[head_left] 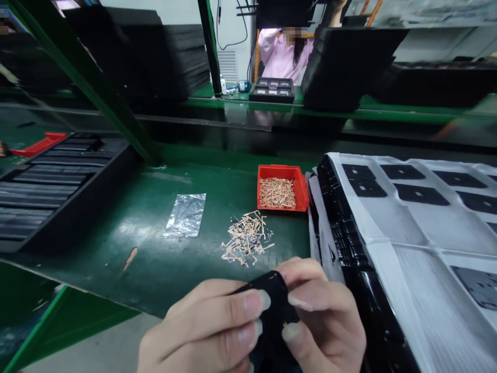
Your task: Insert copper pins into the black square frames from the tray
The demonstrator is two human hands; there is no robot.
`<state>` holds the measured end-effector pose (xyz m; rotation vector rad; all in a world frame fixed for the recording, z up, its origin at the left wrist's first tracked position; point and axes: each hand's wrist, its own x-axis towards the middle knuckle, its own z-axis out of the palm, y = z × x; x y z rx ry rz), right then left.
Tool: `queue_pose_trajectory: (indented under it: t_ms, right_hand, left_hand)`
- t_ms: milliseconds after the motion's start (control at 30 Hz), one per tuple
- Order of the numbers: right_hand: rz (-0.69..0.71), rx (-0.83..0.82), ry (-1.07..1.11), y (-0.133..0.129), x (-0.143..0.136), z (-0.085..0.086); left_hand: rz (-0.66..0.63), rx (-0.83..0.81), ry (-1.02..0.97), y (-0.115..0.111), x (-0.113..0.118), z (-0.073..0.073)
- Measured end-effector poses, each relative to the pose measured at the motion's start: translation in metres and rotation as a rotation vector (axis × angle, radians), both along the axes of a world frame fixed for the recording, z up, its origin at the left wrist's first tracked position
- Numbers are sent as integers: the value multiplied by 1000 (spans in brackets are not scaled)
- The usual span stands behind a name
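Observation:
Both hands hold a flat black plate with rounded corners (274, 311), tilted up at the front of the view. My left hand (209, 326) is closed around its left side, fingertips lying on its face. My right hand (326, 316) grips its right edge, and the thumb presses beside a tiny gold-coloured bit (286, 325) on the plate. Beyond the hands, a loose pile of small tan and grey strip-like parts (248, 238) lies on the green table (155, 269). Behind the pile, a red bin (281, 208) holds many similar tan parts.
A clear plastic bag (186, 215) lies left of the pile. On the right, a black tray lined with white sheet (404, 223) carries several black plates. A black slotted tray (77, 202) stands at left under a green post (89, 88). Across the bench is a person in pink (285, 57).

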<state>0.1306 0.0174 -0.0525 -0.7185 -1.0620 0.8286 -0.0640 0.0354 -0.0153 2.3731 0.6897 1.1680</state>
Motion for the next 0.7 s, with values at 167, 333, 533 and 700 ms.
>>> queue_pose_trajectory:
  t_ms: [167, 333, 533, 700]
  right_hand:
    - [0, 31, -23, 2, 2, 2]
    - [-27, 74, 9, 5, -1, 7]
    - [2, 106, 20, 4, -2, 3]
    - [-63, 308, -64, 11, -2, -2]
  left_hand:
    - [263, 43, -477, -9, 36, -20]
    - [237, 13, -469, -13, 36, -29]
    - [260, -6, -464, -12, 37, -20]
    - [331, 44, -565, -14, 43, -26]
